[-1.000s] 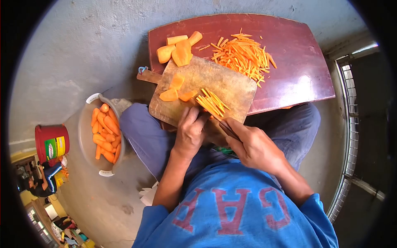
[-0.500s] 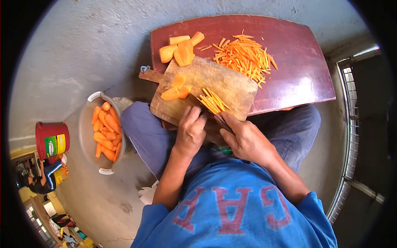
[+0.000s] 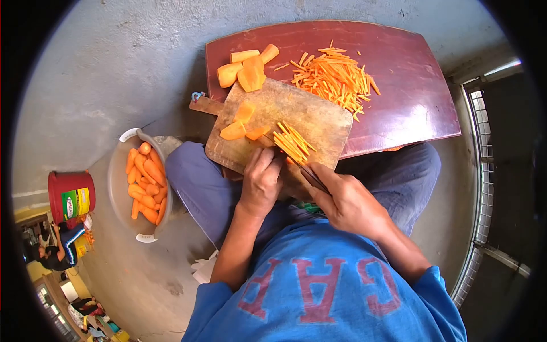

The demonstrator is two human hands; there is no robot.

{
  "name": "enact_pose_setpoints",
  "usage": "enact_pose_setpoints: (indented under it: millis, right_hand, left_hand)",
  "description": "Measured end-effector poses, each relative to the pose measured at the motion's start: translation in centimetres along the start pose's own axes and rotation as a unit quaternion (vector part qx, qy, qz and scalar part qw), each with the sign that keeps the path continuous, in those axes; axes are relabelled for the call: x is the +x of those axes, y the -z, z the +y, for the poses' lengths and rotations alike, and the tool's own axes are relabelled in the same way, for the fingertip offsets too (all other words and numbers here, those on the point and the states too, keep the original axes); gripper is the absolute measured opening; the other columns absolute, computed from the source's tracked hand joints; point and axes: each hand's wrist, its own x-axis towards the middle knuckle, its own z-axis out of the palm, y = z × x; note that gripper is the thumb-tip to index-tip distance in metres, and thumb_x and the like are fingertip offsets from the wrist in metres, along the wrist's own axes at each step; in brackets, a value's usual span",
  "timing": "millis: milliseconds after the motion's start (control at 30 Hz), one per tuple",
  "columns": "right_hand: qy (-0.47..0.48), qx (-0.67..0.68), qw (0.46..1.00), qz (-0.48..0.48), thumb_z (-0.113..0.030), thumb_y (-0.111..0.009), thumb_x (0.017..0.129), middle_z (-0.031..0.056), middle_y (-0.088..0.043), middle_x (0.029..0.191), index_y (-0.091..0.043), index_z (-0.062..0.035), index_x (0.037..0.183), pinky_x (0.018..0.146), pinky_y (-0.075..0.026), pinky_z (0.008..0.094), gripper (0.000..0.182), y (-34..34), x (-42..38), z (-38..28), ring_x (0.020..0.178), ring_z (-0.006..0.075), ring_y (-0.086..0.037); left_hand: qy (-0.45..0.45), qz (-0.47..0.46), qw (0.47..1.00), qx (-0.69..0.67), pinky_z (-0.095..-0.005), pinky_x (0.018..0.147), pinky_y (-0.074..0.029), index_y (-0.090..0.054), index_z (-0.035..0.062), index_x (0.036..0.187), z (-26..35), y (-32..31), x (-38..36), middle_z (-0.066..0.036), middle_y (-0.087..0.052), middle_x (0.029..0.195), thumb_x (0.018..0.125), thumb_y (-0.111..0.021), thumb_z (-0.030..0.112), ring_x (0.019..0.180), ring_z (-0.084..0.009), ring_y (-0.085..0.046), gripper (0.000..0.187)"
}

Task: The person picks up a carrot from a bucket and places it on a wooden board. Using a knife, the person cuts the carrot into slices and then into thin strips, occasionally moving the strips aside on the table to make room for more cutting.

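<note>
A wooden cutting board (image 3: 319, 114) lies tilted over the near edge of a dark red table (image 3: 404, 85). My right hand (image 3: 353, 202) is wrapped round a knife (image 3: 310, 175) at the board's near edge. My left hand (image 3: 261, 179) is closed at that edge, left of the blade; what its fingertips press on is hidden. Cut carrot sticks (image 3: 292, 142) lie on the board just beyond the knife. Carrot slices (image 3: 233, 131) rest further left on it. Thick carrot pieces (image 3: 250, 74) lie past the board's far left corner. A heap of carrot sticks (image 3: 335, 77) is on the table.
A grey basin (image 3: 118, 188) of whole carrots (image 3: 152, 171) stands on the floor at the left. Beyond it is a red bucket (image 3: 55, 196). People (image 3: 56, 256) are visible at the far left. A metal-framed mesh window or door (image 3: 483, 171) is at the right.
My right hand and the knife have shifted slightly right and down. One of the carrot slices near my left hand looks smaller or partly moved. The view has drifted a little.
</note>
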Motion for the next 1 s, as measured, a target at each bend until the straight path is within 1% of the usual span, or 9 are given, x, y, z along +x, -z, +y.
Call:
enact_pose_setpoints:
  millis: [67, 200, 367, 467, 567, 667, 767, 833, 1000]
  right_hand:
    - [0.007, 0.019, 1.0, 0.023, -0.009, -0.07, 0.109, 0.0383, -0.075, 0.1, -0.058, 0.003, 0.139, 0.082, -0.06, 0.0651, 0.035, -0.3, -0.6, 0.2, 0.098, 0.0612, -0.073]
    - [0.067, 0.006, 0.996, 0.059, -0.009, -0.069, 0.109, 0.0387, -0.074, 0.103, -0.056, 0.002, 0.141, 0.081, -0.059, 0.0654, 0.037, -1.9, 0.6, 1.9, 0.099, 0.0611, -0.073]
    - [0.001, 0.012, 1.0, 0.01, -0.01, -0.07, 0.109, 0.04, -0.075, 0.107, -0.056, 0.0025, 0.145, 0.083, -0.06, 0.0656, 0.04, -0.2, -0.6, -0.1, 0.103, 0.0609, -0.073]
    - [0.064, 0.007, 0.996, 0.059, -0.01, -0.07, 0.109, 0.0398, -0.075, 0.106, -0.056, 0.0025, 0.145, 0.083, -0.061, 0.0654, 0.041, -2.0, 0.8, 2.5, 0.103, 0.0607, -0.074]
    - [-0.002, -0.037, 0.999, 0.008, -0.007, -0.068, 0.111, 0.0386, -0.075, 0.115, -0.058, 0.0058, 0.152, 0.088, -0.059, 0.0577, 0.044, -1.3, 1.1, 0.8, 0.11, 0.0581, -0.074]
    - [0.018, -0.022, 1.0, 0.012, -0.008, -0.068, 0.111, 0.0378, -0.075, 0.111, -0.058, 0.0048, 0.151, 0.086, -0.059, 0.0584, 0.043, -0.7, 0.6, 0.8, 0.106, 0.0582, -0.075]
    - [0.004, 0.006, 1.0, 0.017, -0.01, -0.072, 0.108, 0.0381, -0.074, 0.098, -0.058, 0.0025, 0.136, 0.078, -0.058, 0.0657, 0.034, -0.3, -0.7, 0.2, 0.097, 0.0612, -0.073]
    - [0.006, 0.011, 1.0, 0.023, -0.01, -0.072, 0.108, 0.0377, -0.073, 0.097, -0.058, 0.0021, 0.134, 0.078, -0.057, 0.066, 0.031, -0.5, -1.0, 0.1, 0.095, 0.0612, -0.072]
    - [0.024, -0.001, 0.999, 0.036, -0.01, -0.072, 0.108, 0.0374, -0.074, 0.098, -0.058, 0.0019, 0.133, 0.079, -0.057, 0.0657, 0.031, -1.4, 0.4, 1.1, 0.096, 0.061, -0.072]
  left_hand:
    - [-0.003, 0.008, 1.0, 0.006, -0.0547, 0.084, -0.058, -0.076, -0.0049, 0.105, -0.1, -0.2, -0.1, -0.021, -0.066, 0.107, 0.079, -0.066, -0.01, 0.096, -0.0441, -0.065, 0.028]
    - [-0.004, -0.002, 1.0, 0.013, -0.0549, 0.085, -0.057, -0.075, -0.0054, 0.105, -0.6, -0.2, -0.6, -0.021, -0.066, 0.107, 0.079, -0.066, -0.01, 0.096, -0.0443, -0.065, 0.028]
    - [0.005, 0.005, 1.0, -0.002, -0.0553, 0.087, -0.057, -0.076, -0.0055, 0.109, -0.1, -0.1, -0.4, -0.021, -0.066, 0.109, 0.08, -0.065, -0.01, 0.096, -0.0445, -0.065, 0.032]
    - [-0.003, 0.006, 1.0, 0.004, -0.0551, 0.088, -0.058, -0.076, -0.0053, 0.113, -0.2, 0.0, -0.4, -0.021, -0.067, 0.11, 0.081, -0.065, -0.01, 0.097, -0.0447, -0.065, 0.034]
    - [0.003, 0.002, 1.0, 0.003, -0.0548, 0.089, -0.058, -0.077, -0.0054, 0.115, -0.1, 0.2, -0.6, -0.021, -0.068, 0.112, 0.082, -0.065, -0.01, 0.099, -0.0448, -0.066, 0.035]
    - [0.019, -0.007, 1.0, -0.008, -0.0547, 0.092, -0.059, -0.077, -0.0059, 0.118, 0.1, 0.0, -0.5, -0.022, -0.069, 0.115, 0.083, -0.065, -0.009, 0.104, -0.0453, -0.066, 0.038]
    - [0.013, 0.008, 1.0, -0.001, -0.0549, 0.096, -0.059, -0.078, -0.0065, 0.121, 0.0, -0.1, -0.9, -0.023, -0.07, 0.118, 0.083, -0.065, -0.009, 0.109, -0.0452, -0.066, 0.04]
    - [-0.012, 0.029, 0.999, 0.006, -0.0553, 0.099, -0.058, -0.078, -0.007, 0.122, -0.5, -0.4, -0.7, -0.023, -0.071, 0.119, 0.083, -0.065, -0.009, 0.112, -0.0448, -0.066, 0.041]
    - [0.015, 0.002, 1.0, -0.001, -0.0548, 0.104, -0.057, -0.078, -0.0068, 0.121, -0.4, -0.2, -0.9, -0.021, -0.072, 0.12, 0.082, -0.066, -0.008, 0.117, -0.0436, -0.066, 0.041]
